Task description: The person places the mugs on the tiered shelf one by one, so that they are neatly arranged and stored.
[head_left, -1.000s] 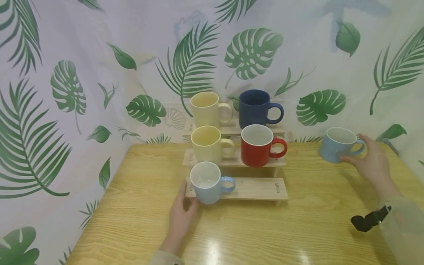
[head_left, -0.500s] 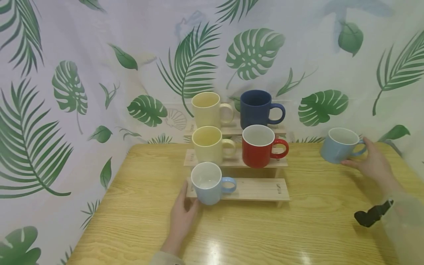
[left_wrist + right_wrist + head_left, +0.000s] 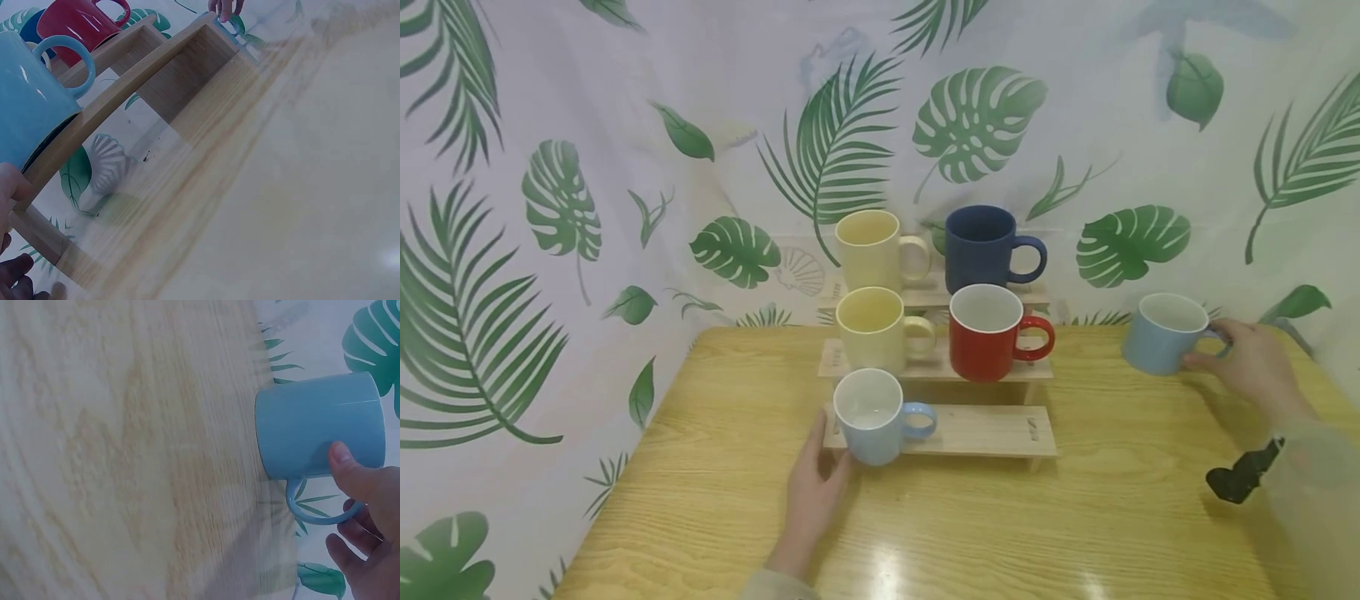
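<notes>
At the right back, my right hand (image 3: pixel 1255 367) holds a light blue mug (image 3: pixel 1163 335) upright by its handle. The right wrist view shows the thumb on the mug's wall and the fingers at the handle (image 3: pixel 325 519). I cannot tell whether its base touches the table. My left hand (image 3: pixel 816 487) grips the left end of a stepped wooden rack (image 3: pixel 973 429), its thumb beside the base of another light blue mug (image 3: pixel 871 433). That mug stands at the left of the lowest step. In the left wrist view, the other fingers (image 3: pixel 15 272) are partly cut off below the board.
Two pale yellow mugs (image 3: pixel 868 333) (image 3: pixel 867 250) stand at the left of the upper steps. A red mug (image 3: pixel 985 346) is on the middle step, a dark blue mug (image 3: pixel 977 254) on the top one. Leaf-printed cloth (image 3: pixel 737 100) hangs behind the wooden table (image 3: pixel 722 400).
The mug in my right hand has shifted slightly left and nearer, and the hand covers more of its handle. My left hand and the mugs on the rack have stayed in place.
</notes>
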`<state>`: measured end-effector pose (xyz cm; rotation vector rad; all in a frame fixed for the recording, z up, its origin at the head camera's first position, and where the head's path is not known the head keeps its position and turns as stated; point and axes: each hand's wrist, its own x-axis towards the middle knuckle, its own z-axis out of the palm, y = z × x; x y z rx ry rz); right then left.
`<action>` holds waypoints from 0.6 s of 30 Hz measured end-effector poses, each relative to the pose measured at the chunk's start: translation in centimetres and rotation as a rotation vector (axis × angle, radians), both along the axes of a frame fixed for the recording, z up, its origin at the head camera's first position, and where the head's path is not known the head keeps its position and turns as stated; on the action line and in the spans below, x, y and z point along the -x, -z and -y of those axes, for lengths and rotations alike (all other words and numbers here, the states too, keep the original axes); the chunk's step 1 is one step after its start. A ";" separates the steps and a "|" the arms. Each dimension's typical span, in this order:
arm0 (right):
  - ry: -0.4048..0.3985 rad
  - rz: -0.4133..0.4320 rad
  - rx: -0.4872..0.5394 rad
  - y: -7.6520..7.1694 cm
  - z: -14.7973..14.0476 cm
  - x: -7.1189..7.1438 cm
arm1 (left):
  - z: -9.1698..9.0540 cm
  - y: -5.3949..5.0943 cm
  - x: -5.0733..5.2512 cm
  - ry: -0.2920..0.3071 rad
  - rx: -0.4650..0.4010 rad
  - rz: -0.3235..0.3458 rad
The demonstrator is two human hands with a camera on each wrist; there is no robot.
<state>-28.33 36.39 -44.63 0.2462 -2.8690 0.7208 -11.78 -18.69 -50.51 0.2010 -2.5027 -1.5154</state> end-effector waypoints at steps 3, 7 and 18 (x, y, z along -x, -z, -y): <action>-0.022 -0.028 0.003 0.2 0.5 -0.1 | 0.0 0.0 0.0 -0.006 -0.006 0.004; -0.037 0.060 0.018 0.6 1.4 -0.6 | 0.0 0.0 0.1 -0.005 -0.005 -0.001; -0.030 0.012 0.035 1.8 4.8 -2.5 | 0.0 0.1 0.0 -0.003 -0.014 -0.006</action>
